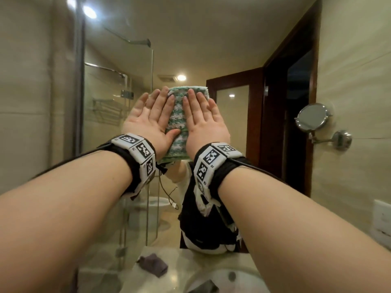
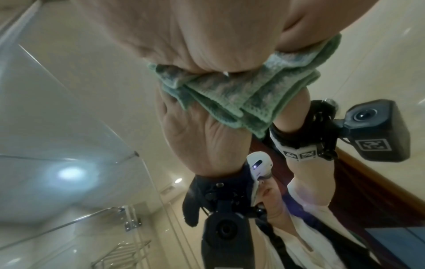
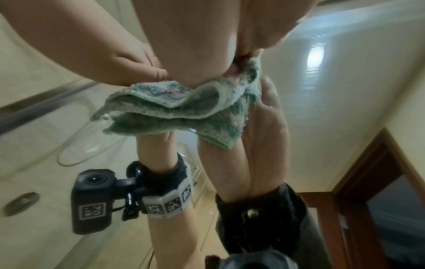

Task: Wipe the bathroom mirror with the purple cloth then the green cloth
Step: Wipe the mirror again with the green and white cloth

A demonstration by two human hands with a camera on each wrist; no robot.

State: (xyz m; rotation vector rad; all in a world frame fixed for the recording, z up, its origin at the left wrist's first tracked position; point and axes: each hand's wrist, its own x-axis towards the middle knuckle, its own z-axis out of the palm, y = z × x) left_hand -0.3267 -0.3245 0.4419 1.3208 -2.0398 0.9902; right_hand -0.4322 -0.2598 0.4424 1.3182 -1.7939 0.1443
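Observation:
The folded green cloth (image 1: 178, 115) lies flat against the bathroom mirror (image 1: 211, 43) at about head height. My left hand (image 1: 152, 116) and right hand (image 1: 204, 118) press on it side by side, fingers straight and pointing up, palms partly on the glass. In the left wrist view the cloth's lower folded edge (image 2: 230, 91) pokes out under my palm (image 2: 184, 36), doubled by its reflection. The right wrist view shows the same green cloth (image 3: 172, 96) beneath my right palm (image 3: 195, 36). The purple cloth (image 1: 153, 265) lies crumpled on the counter below, untouched.
A white sink (image 1: 228, 278) sits in the counter under my right arm. A round chrome magnifying mirror (image 1: 312, 120) juts from the tiled right wall on an arm. A wall socket (image 1: 383, 220) is lower right. A glass shower screen and brown door show in reflection.

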